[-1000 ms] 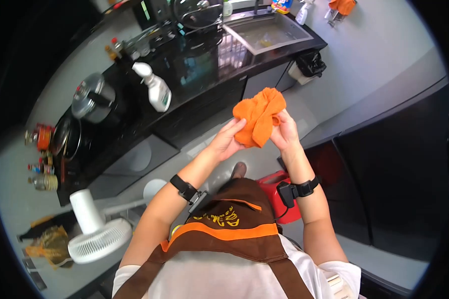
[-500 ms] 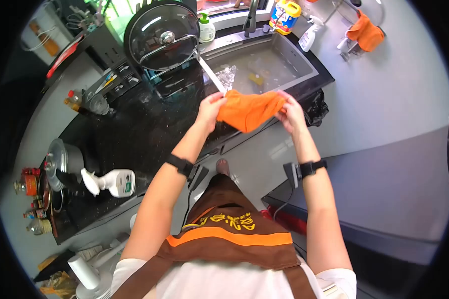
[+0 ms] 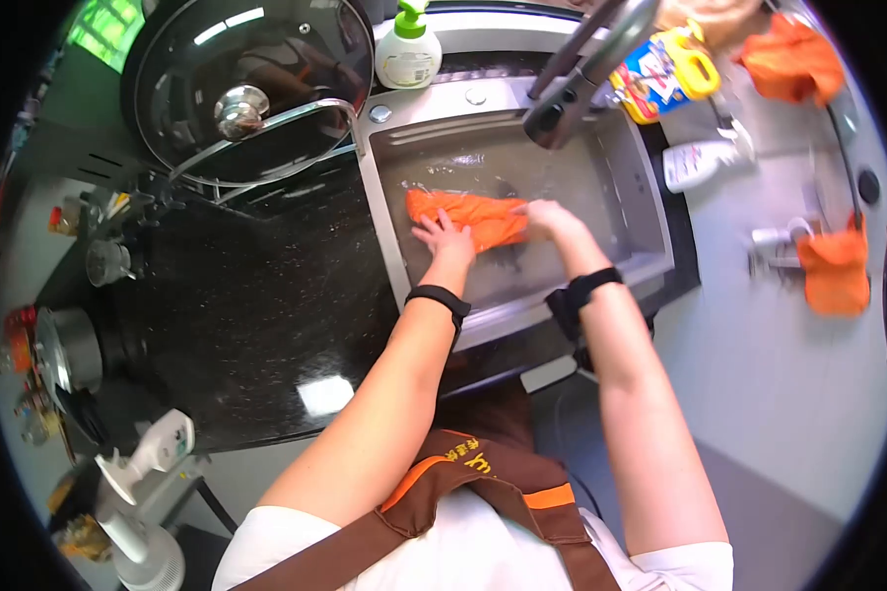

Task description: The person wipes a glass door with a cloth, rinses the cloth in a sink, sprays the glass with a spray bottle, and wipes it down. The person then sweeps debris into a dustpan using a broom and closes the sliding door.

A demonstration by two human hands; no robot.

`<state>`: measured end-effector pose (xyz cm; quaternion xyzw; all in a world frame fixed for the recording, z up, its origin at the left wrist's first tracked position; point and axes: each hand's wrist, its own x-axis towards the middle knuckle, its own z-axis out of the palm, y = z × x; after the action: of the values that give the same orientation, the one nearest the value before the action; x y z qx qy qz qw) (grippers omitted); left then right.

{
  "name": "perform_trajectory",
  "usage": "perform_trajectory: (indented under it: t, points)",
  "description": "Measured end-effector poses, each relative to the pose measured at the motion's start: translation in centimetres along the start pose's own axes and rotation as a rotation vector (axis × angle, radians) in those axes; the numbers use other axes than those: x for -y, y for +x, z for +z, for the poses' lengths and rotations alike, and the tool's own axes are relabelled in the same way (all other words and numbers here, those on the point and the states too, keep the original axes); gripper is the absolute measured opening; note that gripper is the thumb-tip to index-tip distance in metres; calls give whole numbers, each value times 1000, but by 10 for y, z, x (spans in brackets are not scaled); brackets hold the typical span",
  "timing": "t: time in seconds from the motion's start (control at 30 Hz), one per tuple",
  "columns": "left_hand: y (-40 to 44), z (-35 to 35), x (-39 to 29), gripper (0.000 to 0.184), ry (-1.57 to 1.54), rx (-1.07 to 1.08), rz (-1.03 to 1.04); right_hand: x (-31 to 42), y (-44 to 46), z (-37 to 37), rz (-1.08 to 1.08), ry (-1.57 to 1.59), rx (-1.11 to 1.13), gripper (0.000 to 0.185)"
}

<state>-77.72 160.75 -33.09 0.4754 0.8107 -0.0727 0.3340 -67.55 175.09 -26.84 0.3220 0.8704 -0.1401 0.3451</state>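
An orange cloth [image 3: 478, 219] lies spread in the water of the sink [image 3: 384, 217]. My left hand [image 3: 446, 241] presses on the cloth's left part from the near side, its fingers spread apart. At the cloth's right end, my right hand [image 3: 552, 225] has its fingers closed on the edge. Above the basin, to the right of the cloth, hangs the dark faucet [image 3: 559, 116].
A large glass lid [image 3: 266, 89] stands in a rack left of the sink. Behind are a soap bottle [image 3: 409, 54] and a yellow-and-blue jug [image 3: 665, 74]. Spray bottles [image 3: 695, 163] [image 3: 163, 443], a pot [image 3: 69, 345] and a fan [image 3: 148, 557] stand around.
Both hands have gone from holding the cloth in the air before the counter to down in the sink, with the cloth now in the water. The view has moved closer to the sink.
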Motion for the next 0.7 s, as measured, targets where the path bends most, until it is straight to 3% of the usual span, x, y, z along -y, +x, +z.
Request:
perform_trajectory:
  t: [0.03,0.07,0.13,0.2,0.23,0.27,0.3,0.33,0.4,0.43,0.47,0.53,0.6,0.63,0.7]
  points:
    - [9,22,0,41,-52,-57,-37,16,17,5,21,-111,52,62]
    - [26,28,1,36,-103,-128,-83,9,52,45,69,-23,24,49]
    - [50,22,8,37,-199,-35,-163,33,70,50,227,48,134,49]
    - [74,34,20,37,-279,65,-217,24,95,82,126,164,-79,45]
    - [95,60,29,33,-1084,12,-319,23,100,79,99,156,-63,45]
    - [86,54,28,30,-1889,-71,-400,23,97,73,43,604,-40,39]
    - [81,45,21,31,-2207,-43,-579,24,94,65,-7,1049,-10,36]
    - [72,28,14,31,-2219,-69,-599,35,81,62,-258,1137,-260,28]
    - [62,11,3,30,-2682,72,-315,55,40,49,-524,918,-613,23]
    - [85,55,22,33,-2738,350,300,65,22,46,-607,895,-612,22]
    - [83,57,15,33,-2752,336,291,77,-1,34,-569,786,-587,22]
    - [83,52,-1,34,-2744,135,105,87,16,46,-507,563,-685,24]
    - [73,42,-15,34,-2718,-78,-91,77,59,42,-260,814,-542,26]
    - [60,27,-24,33,-2447,-299,-428,74,63,41,-212,899,-479,27]
    - [71,40,-23,34,-2410,-331,-463,69,69,37,-101,1065,-363,30]
